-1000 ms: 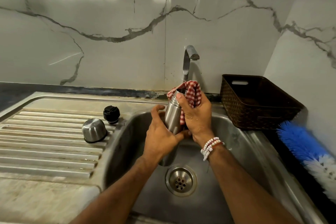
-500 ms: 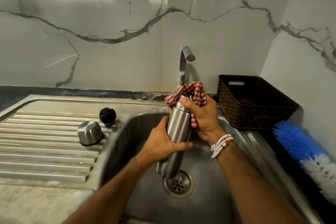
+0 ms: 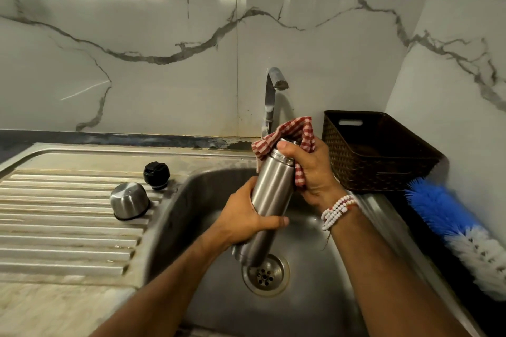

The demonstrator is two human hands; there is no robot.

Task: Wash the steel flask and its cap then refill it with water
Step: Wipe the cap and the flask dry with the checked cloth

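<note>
Two hands over sink (image 3: 175, 200), left hand (image 3: 243, 220) grip clamped on steel flask (image 3: 269, 194), right hand (image 3: 312, 172) grip clamped on checked cloth (image 3: 294, 128) at flask mouth, cap (image 3: 130, 201) on drainboard.

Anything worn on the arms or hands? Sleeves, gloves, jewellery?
Both forearms are bare, with no sleeves in view and no gloves. The right hand has a stack of white bead bracelets with a few reddish beads at the wrist. The left hand and its wrist carry nothing.

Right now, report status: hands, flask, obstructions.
Left hand grips tall steel flask mid-body, tilted over sink. Right hand presses red-checked cloth around flask mouth. Steel cup-cap, black stopper on drainboard. Tap dry; nothing blocking.
</note>
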